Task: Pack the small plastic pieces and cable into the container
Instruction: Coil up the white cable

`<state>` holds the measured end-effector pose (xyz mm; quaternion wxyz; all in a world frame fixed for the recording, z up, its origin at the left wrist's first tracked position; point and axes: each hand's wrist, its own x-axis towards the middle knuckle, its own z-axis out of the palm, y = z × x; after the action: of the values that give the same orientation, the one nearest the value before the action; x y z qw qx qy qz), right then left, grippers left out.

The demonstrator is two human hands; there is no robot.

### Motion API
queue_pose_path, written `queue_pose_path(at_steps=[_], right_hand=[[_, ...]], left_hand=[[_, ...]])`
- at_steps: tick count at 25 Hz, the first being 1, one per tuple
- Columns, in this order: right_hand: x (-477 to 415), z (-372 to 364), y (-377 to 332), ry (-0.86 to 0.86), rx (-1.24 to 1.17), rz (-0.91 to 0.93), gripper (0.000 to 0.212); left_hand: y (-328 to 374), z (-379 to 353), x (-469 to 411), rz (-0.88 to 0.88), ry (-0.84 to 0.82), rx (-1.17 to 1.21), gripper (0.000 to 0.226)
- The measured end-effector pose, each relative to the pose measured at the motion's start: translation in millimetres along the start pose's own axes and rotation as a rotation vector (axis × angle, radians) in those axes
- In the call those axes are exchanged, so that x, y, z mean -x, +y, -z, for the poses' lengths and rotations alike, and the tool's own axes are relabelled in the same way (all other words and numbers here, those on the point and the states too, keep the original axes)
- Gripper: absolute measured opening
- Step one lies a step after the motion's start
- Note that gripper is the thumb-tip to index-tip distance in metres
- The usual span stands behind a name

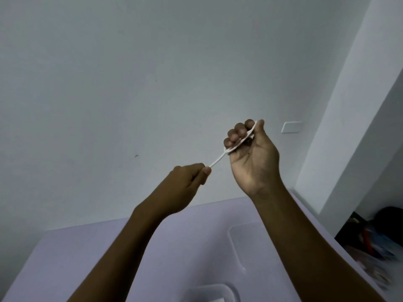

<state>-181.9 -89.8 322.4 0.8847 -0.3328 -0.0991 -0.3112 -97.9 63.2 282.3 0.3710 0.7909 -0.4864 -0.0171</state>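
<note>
Both hands' grip stretches the white cable (220,156) taut, high above the table (109,253)

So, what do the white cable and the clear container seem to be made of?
The cable: probably rubbery plastic sheathing, smooth and matte white; it bends into loops around the right hand and runs straight to the left hand. The container: likely clear plastic, glossy; the lilac table shows through it.
</note>
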Motion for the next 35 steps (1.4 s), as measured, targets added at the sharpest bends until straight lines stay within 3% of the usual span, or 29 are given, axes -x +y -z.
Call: queue_pose_path(at_steps=[3,5,7,9,12,14,17,21,27,35], right_hand=[[-2.7,27.1,9.0,0.040,1.000,0.252,0.031],[2.4,36.4,12.0,-0.078,1.360,0.050,0.031],[10.3,38.6,9.9,-0.206,1.464,-0.281,0.033],[16.4,35.8,6.0,-0.270,1.413,-0.500,0.034],[19.5,27.1,-1.8,-0.286,1.211,-0.637,0.036],[19.9,23.1,-8.8,-0.303,1.070,-0.695,0.032],[21.5,19.4,-15.3,-0.346,0.893,-0.730,0.023],[22.4,22.8,-17.4,-0.331,0.694,-0.755,0.027],[20.4,26.5,-19.7,-0.315,0.604,-0.750,0.028],[22.7,26.6,-20.4,-0.296,0.607,-0.758,0.029]], left_hand=[[13.2,2.5,2.5,-0.033,-0.070,-0.153,0.036],[16.2,11.9,0.9,-0.084,-0.026,-0.253,0.030],[13.5,20.3,-0.4,-0.143,0.023,-0.294,0.025],[8.7,24.9,-0.3,-0.213,0.096,-0.285,0.020],[2.3,25.5,-2.5,-0.337,0.228,-0.289,0.013],[1.6,21.6,-3.6,-0.353,0.273,-0.167,0.009],[6.3,15.2,-3.5,-0.322,0.275,0.002,0.013],[15.3,10.2,-4.5,-0.297,0.277,0.153,0.016],[21.6,0.3,-4.1,-0.286,0.497,0.221,0.009],[19.8,0.2,-4.1,-0.202,0.301,0.368,0.015]])
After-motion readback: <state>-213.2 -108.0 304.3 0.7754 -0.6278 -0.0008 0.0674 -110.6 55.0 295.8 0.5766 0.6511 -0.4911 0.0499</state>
